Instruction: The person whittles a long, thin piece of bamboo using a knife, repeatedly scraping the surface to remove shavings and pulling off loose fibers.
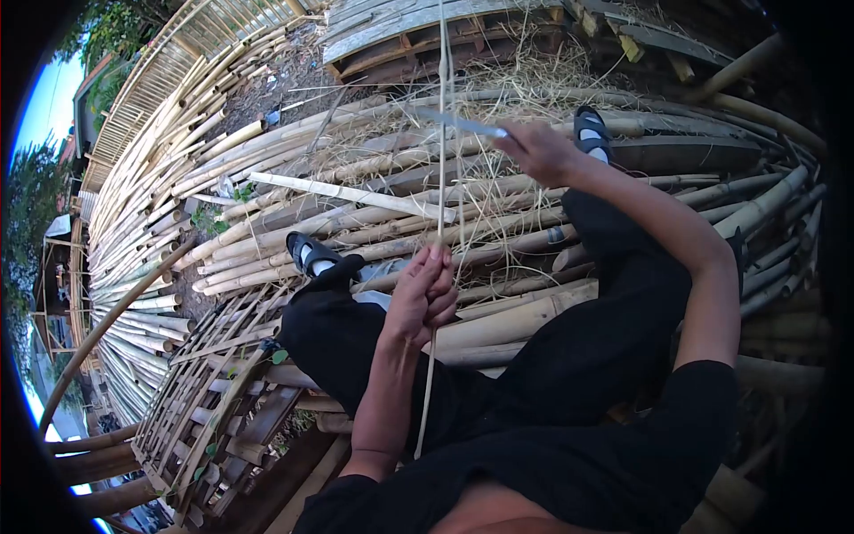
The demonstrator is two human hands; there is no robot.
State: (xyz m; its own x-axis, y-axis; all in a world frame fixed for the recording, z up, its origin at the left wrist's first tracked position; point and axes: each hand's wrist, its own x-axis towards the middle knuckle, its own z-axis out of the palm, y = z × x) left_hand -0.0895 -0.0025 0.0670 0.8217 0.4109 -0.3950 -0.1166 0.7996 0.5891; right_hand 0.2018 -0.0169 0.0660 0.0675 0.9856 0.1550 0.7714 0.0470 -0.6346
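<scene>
Outdoor yard, ground covered by a dense stack of bamboo poles (267, 178) lying side by side, with dry straw (525, 71) scattered across the upper part. A weathered wooden pallet (400, 36) sits at the top of the view, beyond the straw. A woven bamboo lattice panel (205, 392) lies at lower left, tilted against the poles, with a long curved pole (107, 329) arcing past its left side. A flat split slat (347, 194) rests across the poles near the centre.

The person sits on the stack in black clothing, legs stretched forward, a dark sandal on each foot: one (307, 254) left of centre, the other (592, 133) at upper right.

The left hand (422, 298) is clenched around a thin bamboo strip (441, 160), gripping it near mid-length. The strip stands nearly vertical in the view, running from above the top edge down past the hand to end near the lap. A node shows on it high up.

The right hand (543, 151) is raised to the right of the strip and closed on the handle of a knife (458, 123). The blade points left, and its tip meets or crosses the strip well above the left hand; actual contact cannot be confirmed
</scene>
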